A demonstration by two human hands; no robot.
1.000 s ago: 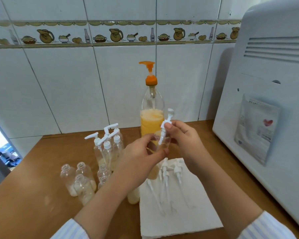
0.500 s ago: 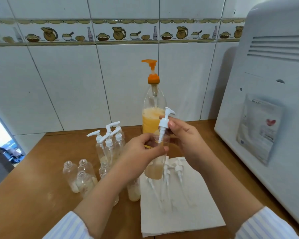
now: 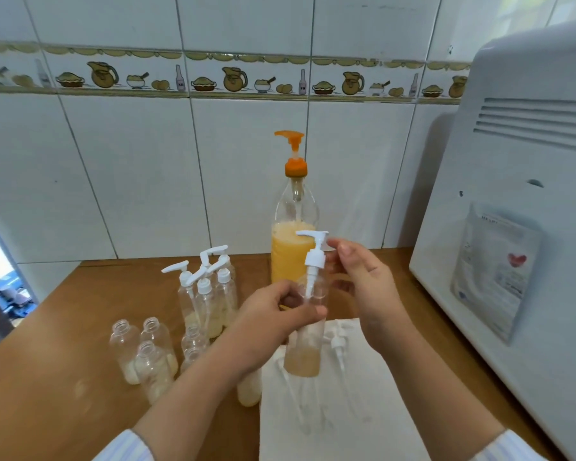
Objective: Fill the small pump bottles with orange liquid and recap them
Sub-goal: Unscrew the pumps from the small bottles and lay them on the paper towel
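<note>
Head view. Left hand (image 3: 273, 314) grips a small bottle (image 3: 308, 331) round its upper body, fingers curled, holding it upright above the towel (image 3: 340, 427). Likely lifted so the neck is steady and at eye line for capping. The bottle holds a shallow band of pale orange liquid at the bottom.

Right hand (image 3: 363, 281) pinches a white pump (image 3: 313, 257) at its collar with the fingertips; the other fingers are loose. The dip tube is already down inside the neck, but the collar stands just above the rim, so it is not yet screwed on. Judged step: seat and twist the cap.

Behind the hands stands the big bottle (image 3: 295, 227) with an orange pump top, roughly half full of orange liquid; this is the supply, kept close at hand.

To the left, capped bottles (image 3: 210, 294) cluster together near the wall. Nearer, open bottles (image 3: 143, 351) with liquid in the bottom wait for caps. Sorting by stage, it seems.

Spare pumps (image 3: 338, 351) lie on the towel, probably to keep the tubes clean and catch drips.

Surface: brown wooden table (image 3: 64, 377). Room: white wall tiles (image 3: 130, 178) with a painted border of jugs and bowls. A white appliance (image 3: 512, 227) stands at the right, with a packet (image 3: 496, 267) stuck to its side.
</note>
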